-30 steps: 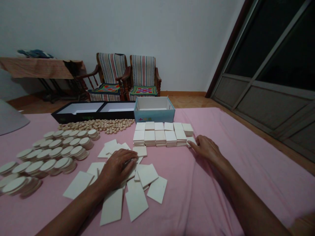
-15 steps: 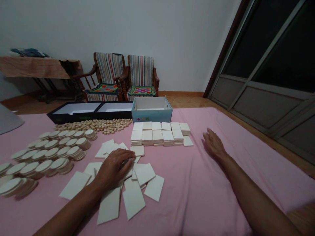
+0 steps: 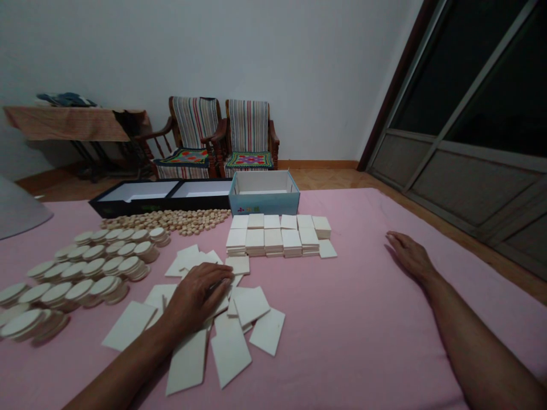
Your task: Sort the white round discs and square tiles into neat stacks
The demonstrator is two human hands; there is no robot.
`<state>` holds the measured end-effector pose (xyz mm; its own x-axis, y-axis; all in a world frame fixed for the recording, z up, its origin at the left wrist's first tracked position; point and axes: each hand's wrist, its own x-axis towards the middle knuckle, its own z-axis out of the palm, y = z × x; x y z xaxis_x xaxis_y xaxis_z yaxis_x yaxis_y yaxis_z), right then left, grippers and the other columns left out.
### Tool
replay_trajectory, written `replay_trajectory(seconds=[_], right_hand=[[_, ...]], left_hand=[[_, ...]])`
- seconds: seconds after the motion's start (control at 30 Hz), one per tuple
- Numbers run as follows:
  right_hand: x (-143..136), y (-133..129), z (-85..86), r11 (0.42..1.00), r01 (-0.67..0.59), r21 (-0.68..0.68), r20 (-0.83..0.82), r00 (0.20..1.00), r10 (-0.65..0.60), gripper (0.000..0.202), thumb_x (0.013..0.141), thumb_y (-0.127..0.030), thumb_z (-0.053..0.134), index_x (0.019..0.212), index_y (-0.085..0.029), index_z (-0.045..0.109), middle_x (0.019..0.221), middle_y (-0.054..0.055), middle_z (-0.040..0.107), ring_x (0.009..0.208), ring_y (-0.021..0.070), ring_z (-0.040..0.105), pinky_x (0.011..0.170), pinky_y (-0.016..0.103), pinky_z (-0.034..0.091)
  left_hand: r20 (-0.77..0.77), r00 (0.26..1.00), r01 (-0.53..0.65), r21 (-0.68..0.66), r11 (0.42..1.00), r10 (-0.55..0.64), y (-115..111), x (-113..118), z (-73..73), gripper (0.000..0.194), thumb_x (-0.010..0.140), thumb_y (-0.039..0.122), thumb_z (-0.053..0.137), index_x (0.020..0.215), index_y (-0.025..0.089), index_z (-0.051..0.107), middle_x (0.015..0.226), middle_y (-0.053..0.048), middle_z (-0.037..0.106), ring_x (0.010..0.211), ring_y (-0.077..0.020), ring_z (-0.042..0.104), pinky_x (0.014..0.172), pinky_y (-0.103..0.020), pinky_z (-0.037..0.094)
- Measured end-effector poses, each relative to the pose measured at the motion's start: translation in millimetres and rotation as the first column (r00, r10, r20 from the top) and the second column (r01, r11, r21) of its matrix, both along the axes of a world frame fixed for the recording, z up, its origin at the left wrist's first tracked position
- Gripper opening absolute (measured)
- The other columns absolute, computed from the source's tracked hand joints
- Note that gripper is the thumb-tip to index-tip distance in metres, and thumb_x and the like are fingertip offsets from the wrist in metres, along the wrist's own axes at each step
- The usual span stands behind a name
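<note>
My left hand (image 3: 200, 293) lies over a loose pile of pale square wooden tiles (image 3: 231, 348). Its fingers are loosely bent, with a gap between them and the thumb, and the fingertips touch or nearly touch a tile (image 3: 238, 265) at the pile's upper edge. What lies beneath the palm is hidden. Far to the right, my right hand (image 3: 409, 254) is at the pink cloth (image 3: 363, 319), fingers extended and nothing visible in them. Between the hands and farther back, stacked square tiles (image 3: 273, 242) form two rows, with a low tile (image 3: 328, 249) at the front right corner.
Round wooden discs (image 3: 92, 267) stand in stacked rows on the left. Small wooden pieces (image 3: 188, 221) lie behind them, before a black divided tray (image 3: 160, 199) and a light blue box (image 3: 265, 199). Two armchairs (image 3: 248, 131) stand beyond the pink surface.
My right hand has moved right, away from the stacked tiles. My left hand stays over the loose pile. The whole view has shifted slightly.
</note>
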<state>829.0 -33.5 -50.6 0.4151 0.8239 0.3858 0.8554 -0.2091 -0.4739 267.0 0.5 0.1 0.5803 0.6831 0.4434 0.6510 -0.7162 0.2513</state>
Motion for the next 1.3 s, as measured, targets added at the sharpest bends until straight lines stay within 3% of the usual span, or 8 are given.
replay_trajectory(seconds=[0.27,0.4,0.67,0.73,0.93,1.03,1.17,1.3], right_hand=[[-38,3,19.3,0.996,0.079,0.031,0.084,0.993,-0.082,0.039,0.082,-0.037,0.044,0.106,-0.011,0.060,0.108,0.017,0.063,0.095,0.0261,0.059,0.086,0.039,0.046],[-124,-2,51.9,0.961,-0.265,-0.081,0.056,0.961,0.269,0.023,0.083,-0.030,0.047,0.091,-0.016,0.063,0.086,0.008,0.066,0.077,0.0193,0.060,0.074,0.032,0.047],[-293,-33,95.1,0.321,-0.930,-0.179,-0.132,0.346,0.929,0.044,0.079,-0.013,0.053,0.122,-0.018,0.049,0.121,0.011,0.056,0.112,0.0212,0.047,0.096,0.040,0.039],[-313,-34,95.9,0.271,-0.948,-0.167,-0.131,0.294,0.947,0.054,0.075,-0.013,0.056,0.127,-0.018,0.043,0.127,0.012,0.051,0.116,0.0234,0.043,0.097,0.043,0.037],[-325,-31,91.0,0.437,-0.882,-0.177,-0.091,0.457,0.885,0.033,0.074,-0.014,0.057,0.106,-0.017,0.053,0.104,0.009,0.057,0.099,0.0219,0.047,0.087,0.038,0.042],[-297,-24,96.3,0.627,-0.776,-0.070,-0.071,0.631,0.773,0.033,0.074,-0.024,0.061,0.105,-0.020,0.054,0.101,0.007,0.057,0.093,0.0207,0.050,0.081,0.035,0.043],[-231,-4,98.3,0.948,-0.318,-0.028,-0.017,0.948,0.317,0.032,0.078,-0.039,0.057,0.102,-0.018,0.056,0.097,0.008,0.059,0.083,0.0194,0.055,0.071,0.030,0.043],[-188,11,77.7,0.984,0.019,-0.175,0.125,0.992,0.003,0.041,0.078,-0.050,0.053,0.099,-0.015,0.059,0.095,0.012,0.061,0.087,0.0243,0.058,0.070,0.032,0.043]], left_hand=[[0.007,1.000,0.019,-0.007,1.000,-0.019,0,2,3.9,0.023,0.088,0.030,0.048,0.094,0.021,0.069,0.099,-0.007,0.071,0.091,-0.0203,0.064,0.079,-0.035,0.049],[0.006,1.000,0.016,-0.018,1.000,-0.016,0,2,5.4,0.023,0.088,0.028,0.048,0.095,0.020,0.069,0.099,-0.008,0.071,0.092,-0.0209,0.063,0.080,-0.036,0.049],[0.000,1.000,0.015,-0.032,0.999,-0.015,-3,3,6.9,0.023,0.088,0.027,0.047,0.094,0.019,0.069,0.098,-0.008,0.071,0.092,-0.0211,0.063,0.081,-0.036,0.049],[0.009,1.000,0.008,-0.033,0.999,-0.008,-3,4,7.9,0.022,0.088,0.027,0.048,0.094,0.020,0.069,0.099,-0.008,0.071,0.092,-0.0208,0.063,0.081,-0.036,0.049],[0.020,1.000,0.008,-0.029,1.000,-0.007,-3,4,7.5,0.022,0.088,0.028,0.048,0.093,0.020,0.069,0.098,-0.007,0.071,0.091,-0.0207,0.063,0.080,-0.036,0.048],[0.020,1.000,0.011,-0.024,1.000,-0.010,-2,2,6.1,0.022,0.088,0.029,0.048,0.093,0.021,0.069,0.099,-0.007,0.071,0.091,-0.0207,0.064,0.079,-0.035,0.049],[0.016,1.000,0.015,-0.020,1.000,-0.015,-1,1,5.6,0.024,0.088,0.029,0.048,0.094,0.021,0.069,0.098,-0.007,0.071,0.091,-0.0211,0.064,0.079,-0.035,0.049],[-0.004,1.000,0.016,-0.028,0.999,-0.016,0,1,4.5,0.023,0.088,0.029,0.049,0.095,0.021,0.069,0.100,-0.007,0.070,0.092,-0.0213,0.063,0.080,-0.036,0.049]])
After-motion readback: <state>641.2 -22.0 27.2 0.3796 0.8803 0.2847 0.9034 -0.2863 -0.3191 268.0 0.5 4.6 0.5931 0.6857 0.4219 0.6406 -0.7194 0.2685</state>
